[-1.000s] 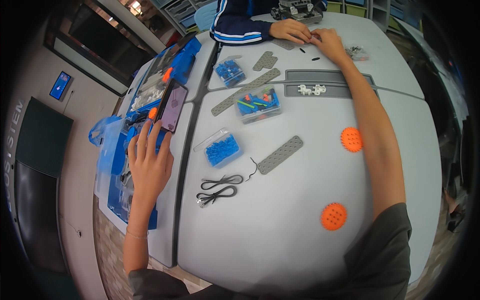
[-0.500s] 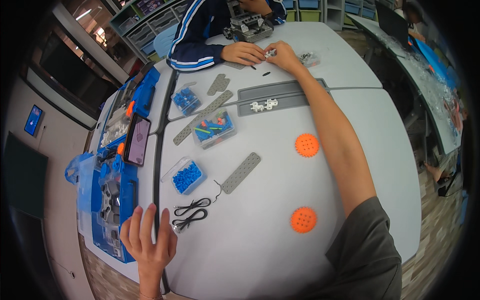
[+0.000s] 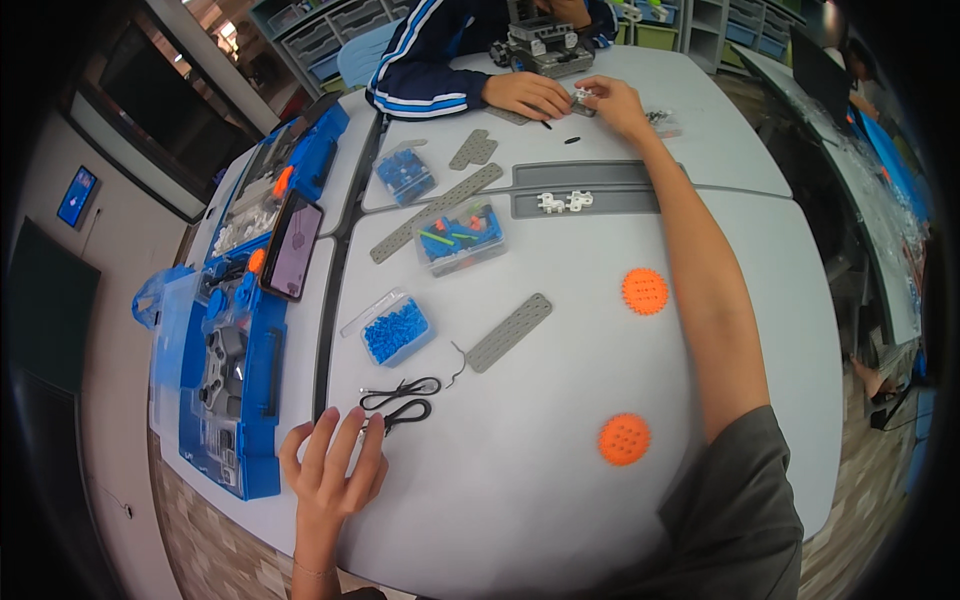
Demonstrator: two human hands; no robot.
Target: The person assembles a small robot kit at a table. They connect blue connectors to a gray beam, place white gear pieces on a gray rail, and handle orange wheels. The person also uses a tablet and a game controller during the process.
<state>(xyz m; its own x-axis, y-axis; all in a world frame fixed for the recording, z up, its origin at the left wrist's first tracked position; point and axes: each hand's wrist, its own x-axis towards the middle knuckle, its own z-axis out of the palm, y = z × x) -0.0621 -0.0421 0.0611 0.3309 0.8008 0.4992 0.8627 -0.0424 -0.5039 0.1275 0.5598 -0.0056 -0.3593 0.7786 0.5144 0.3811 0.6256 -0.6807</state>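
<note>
My right hand [image 3: 618, 108] reaches across the table with its fingers closed on a small white connector piece [image 3: 581, 96], right beside a co-worker's hand [image 3: 530, 97]. A grey part lies under that piece, too small to make out. With fingers spread and slightly bent, my left hand [image 3: 338, 470] hovers over the near left of the table, holding nothing. Just beyond its fingertips are the bundled black cables [image 3: 405, 400]. Two white connectors [image 3: 566, 202] lie in the grey table tray [image 3: 640, 200], nearer than my right hand.
Orange gear wheels [image 3: 645, 291] lie left of my right forearm. Small boxes of blue pins [image 3: 396, 330] and mixed parts [image 3: 462, 240] stand mid-left, near grey perforated plates [image 3: 510, 333]. A blue case [image 3: 262, 400] with a leaning phone [image 3: 291, 247] lines the left; a grey robot model [image 3: 545, 48] stands far.
The whole view has shifted, with table things appearing further right. My left hand has come closer to the black cables, still spread. My right hand stays at the co-worker's hand.
</note>
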